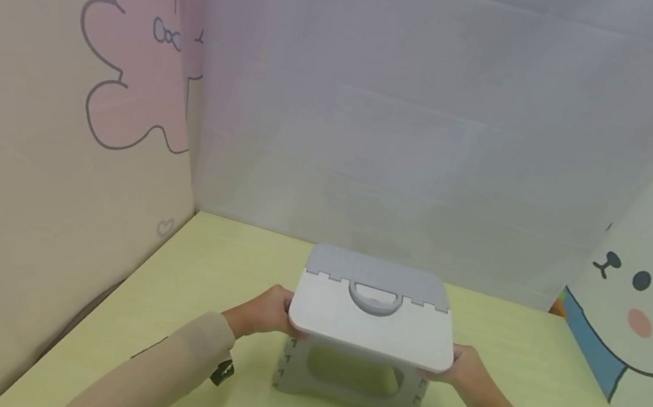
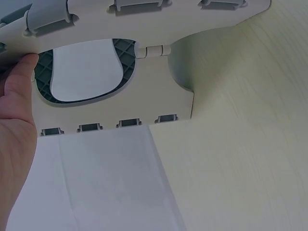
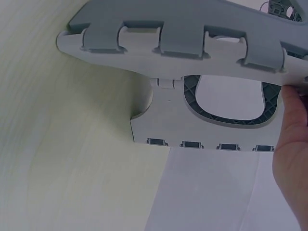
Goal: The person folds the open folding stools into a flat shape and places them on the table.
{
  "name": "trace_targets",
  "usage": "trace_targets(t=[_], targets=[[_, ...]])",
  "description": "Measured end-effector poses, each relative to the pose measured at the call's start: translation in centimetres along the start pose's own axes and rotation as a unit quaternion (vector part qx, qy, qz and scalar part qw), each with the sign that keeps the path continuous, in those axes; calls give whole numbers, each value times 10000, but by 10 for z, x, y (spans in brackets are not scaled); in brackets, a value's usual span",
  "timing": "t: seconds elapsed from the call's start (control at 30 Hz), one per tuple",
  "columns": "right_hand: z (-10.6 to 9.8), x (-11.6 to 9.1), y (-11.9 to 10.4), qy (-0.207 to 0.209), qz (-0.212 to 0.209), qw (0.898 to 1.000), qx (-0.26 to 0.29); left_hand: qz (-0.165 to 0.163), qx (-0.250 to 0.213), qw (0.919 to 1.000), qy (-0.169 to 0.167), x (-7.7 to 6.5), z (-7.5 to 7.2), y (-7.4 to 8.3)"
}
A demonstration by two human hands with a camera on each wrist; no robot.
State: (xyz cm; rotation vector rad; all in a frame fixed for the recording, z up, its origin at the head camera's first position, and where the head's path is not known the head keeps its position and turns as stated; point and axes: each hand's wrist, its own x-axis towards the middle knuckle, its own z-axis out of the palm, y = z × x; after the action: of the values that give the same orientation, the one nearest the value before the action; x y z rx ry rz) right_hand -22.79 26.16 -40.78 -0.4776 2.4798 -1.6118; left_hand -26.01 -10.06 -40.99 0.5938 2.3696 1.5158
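Folding stool: placed on the table, between both hands; it appears to be stood upright on opened legs.
Top: split by an interlocking seam into a grey far half and a white near half, probably so that it can be folded.
Left hand: its grip is closed about the top's left edge, with the thumb seen pressed against the rim.
Right hand: the opposite edge is gripped on the right; support from both sides is presumably given to keep the top level.
Handle: left ungripped at the seam, since two-sided control seems better served by the edges.
Near leg panel: spread below the top, its wide opening faced toward the near side; full locking cannot be told.
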Motion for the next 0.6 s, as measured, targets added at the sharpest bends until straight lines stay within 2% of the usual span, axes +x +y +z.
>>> trace_targets(t=[0.6], targets=[[0,1,1,-75,-82,9999,110,-59,-124,9999,-25,-2,1,0]])
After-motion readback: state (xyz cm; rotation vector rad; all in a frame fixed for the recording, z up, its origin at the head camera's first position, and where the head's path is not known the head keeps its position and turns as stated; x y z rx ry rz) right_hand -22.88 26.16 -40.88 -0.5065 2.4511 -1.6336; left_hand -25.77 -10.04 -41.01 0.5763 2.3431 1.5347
